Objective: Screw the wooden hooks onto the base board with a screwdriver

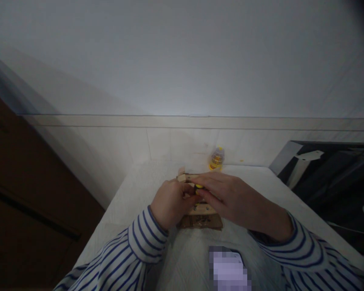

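My left hand (172, 202) is closed, its thumb and fingertips pinching at a small yellow-and-black piece (198, 186). From the other side, my right hand (227, 194) grips the same piece between thumb and fingers. Its kind is too small and too covered to make out. Under and behind both hands lies a pale wooden object (203, 209) with dark marks, mostly hidden by my fingers. A flat brown sheet or wrapper (200, 221) with dark print and a shiny surface lies at its near side.
A small clear container (216, 159) with yellow contents stands at the table's back edge by the wall. A phone (229, 268), its screen blurred out, lies nearest me on the white cloth (130, 202). Dark bulky items (330, 190) are at the right, brown furniture (33, 194) at the left.
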The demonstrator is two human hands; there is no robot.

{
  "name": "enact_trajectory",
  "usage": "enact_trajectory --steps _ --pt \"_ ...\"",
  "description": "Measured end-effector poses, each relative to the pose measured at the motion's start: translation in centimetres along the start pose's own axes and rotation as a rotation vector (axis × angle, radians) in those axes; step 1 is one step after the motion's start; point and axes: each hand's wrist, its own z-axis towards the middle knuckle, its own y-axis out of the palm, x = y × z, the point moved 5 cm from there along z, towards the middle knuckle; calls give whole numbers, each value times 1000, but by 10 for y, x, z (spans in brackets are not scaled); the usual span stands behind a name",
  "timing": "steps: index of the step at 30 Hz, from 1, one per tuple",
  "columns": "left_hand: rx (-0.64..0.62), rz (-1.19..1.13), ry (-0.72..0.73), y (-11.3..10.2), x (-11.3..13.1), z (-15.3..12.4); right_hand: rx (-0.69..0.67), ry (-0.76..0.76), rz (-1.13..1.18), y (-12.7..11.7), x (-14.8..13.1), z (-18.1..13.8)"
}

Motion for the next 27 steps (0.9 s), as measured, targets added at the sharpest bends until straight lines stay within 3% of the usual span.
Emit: enact_trajectory --steps 27 --pt "-105 -55 54 -2 4 1 -1 33 -76 -1 -1 1"
